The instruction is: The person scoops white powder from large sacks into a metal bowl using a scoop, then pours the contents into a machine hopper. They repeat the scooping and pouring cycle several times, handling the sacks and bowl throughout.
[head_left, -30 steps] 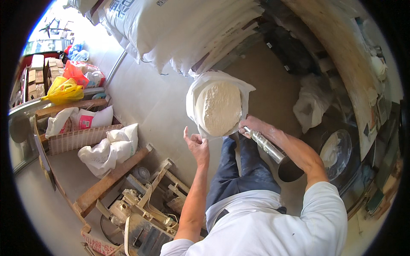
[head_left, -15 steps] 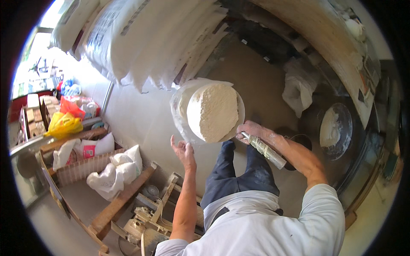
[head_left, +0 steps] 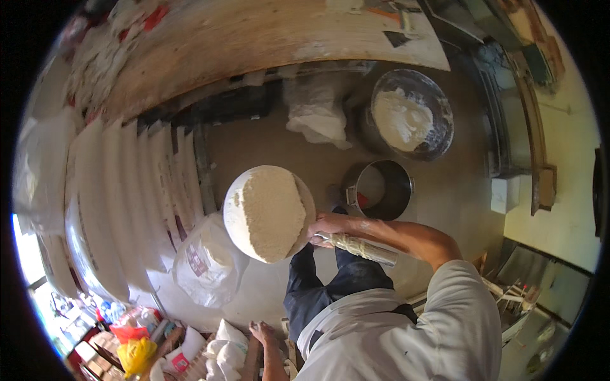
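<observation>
My right hand (head_left: 326, 225) is closed on a large round scoop (head_left: 308, 198) with a tape-wrapped handle. A heap of off-white, flour-like powder (head_left: 273, 213) fills its bowl. The scoop is held in front of my legs, beside an opened white bag (head_left: 204, 270) on the left. Nothing is in my left hand (head_left: 262, 331), which hangs low near the white sacks at the bottom, its fingers apart. Ahead to the right are a deep metal pot (head_left: 401, 190) with a small red thing inside and a wide basin (head_left: 447, 120) containing white powder.
Full white sacks (head_left: 108, 209) are stacked at the left. A long wooden tabletop (head_left: 254, 38) runs across the far side, with a crumpled plastic bag (head_left: 318, 120) below its edge. Yellow and red bags (head_left: 135, 355) lie at the lower left. A white box (head_left: 505, 193) stands by the right wall.
My view has swung to the right, bringing the pot and basin into fuller view. The filled scoop has moved away from above the open bag. My left hand has dropped lower.
</observation>
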Demonstrator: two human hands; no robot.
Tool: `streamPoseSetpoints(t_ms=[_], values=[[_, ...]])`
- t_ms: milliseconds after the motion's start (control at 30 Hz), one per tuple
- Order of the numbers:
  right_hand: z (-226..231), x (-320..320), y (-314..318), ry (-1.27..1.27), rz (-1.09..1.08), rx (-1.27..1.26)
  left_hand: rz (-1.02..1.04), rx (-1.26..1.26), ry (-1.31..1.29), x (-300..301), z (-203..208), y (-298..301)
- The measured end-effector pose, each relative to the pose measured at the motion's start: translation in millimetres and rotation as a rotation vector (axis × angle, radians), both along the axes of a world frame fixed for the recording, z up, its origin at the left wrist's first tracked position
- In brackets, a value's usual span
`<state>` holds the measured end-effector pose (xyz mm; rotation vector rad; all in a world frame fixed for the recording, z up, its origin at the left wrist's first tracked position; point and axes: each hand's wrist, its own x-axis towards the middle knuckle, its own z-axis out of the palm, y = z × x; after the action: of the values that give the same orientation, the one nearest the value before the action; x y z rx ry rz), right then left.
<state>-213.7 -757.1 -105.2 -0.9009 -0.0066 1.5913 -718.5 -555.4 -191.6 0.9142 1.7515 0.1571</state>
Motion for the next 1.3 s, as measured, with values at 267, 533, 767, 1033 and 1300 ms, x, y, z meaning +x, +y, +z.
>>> streamPoseSetpoints(t_ms=[267,533,767,1033,1300], values=[[-16,76,-196,0.194,-0.39,-0.079,-0.256,-0.271,0.104,64,14,-27],[-123,173,-380,-0.007,-0.757,-0.564,-0.46,-0.241,0.193,135,37,-18],[-230,256,-457,-0.332,-0.823,-0.991,-0.457,-0.243,0.275,130,67,-14],[-312,292,-475,-0.47,-0.885,-0.842,-0.492,-0.248,0.374,138,74,-27],[-221,287,-461,-1.22,-0.211,-1.657,-0.474,-0.195,0.306,131,63,-39]])
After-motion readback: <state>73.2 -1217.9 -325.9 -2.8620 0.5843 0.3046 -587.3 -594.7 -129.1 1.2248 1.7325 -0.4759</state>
